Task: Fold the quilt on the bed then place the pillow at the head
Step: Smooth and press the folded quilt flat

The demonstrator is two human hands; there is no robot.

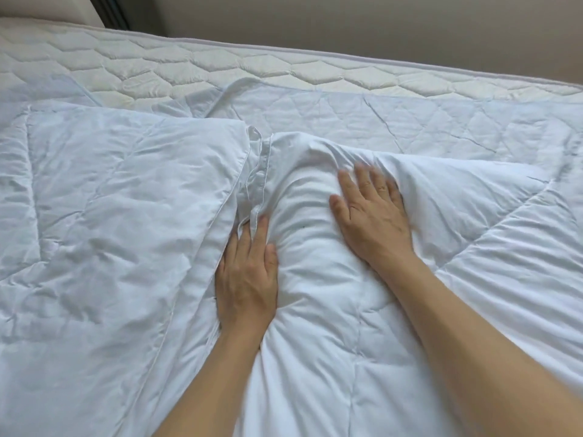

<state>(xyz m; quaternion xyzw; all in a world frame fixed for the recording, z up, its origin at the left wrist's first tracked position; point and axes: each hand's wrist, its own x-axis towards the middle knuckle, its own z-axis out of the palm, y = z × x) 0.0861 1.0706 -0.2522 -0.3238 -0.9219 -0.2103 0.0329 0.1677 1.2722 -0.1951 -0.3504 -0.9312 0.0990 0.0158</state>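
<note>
Covering quilted mattress point(220, 63), white quilt point(110, 216)

Bedroom in a home, quilted mattress point(220, 63) against a plain beige wall point(378, 26), rumpled white quilt point(94, 216) spread across it

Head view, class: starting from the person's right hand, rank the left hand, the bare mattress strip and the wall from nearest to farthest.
From the right hand, pressing flat on the quilt:
1. Left hand, just to its left, also on the quilt.
2. Bare mattress strip, beyond the quilt's far edge.
3. Wall, behind the mattress, at the top.
</note>
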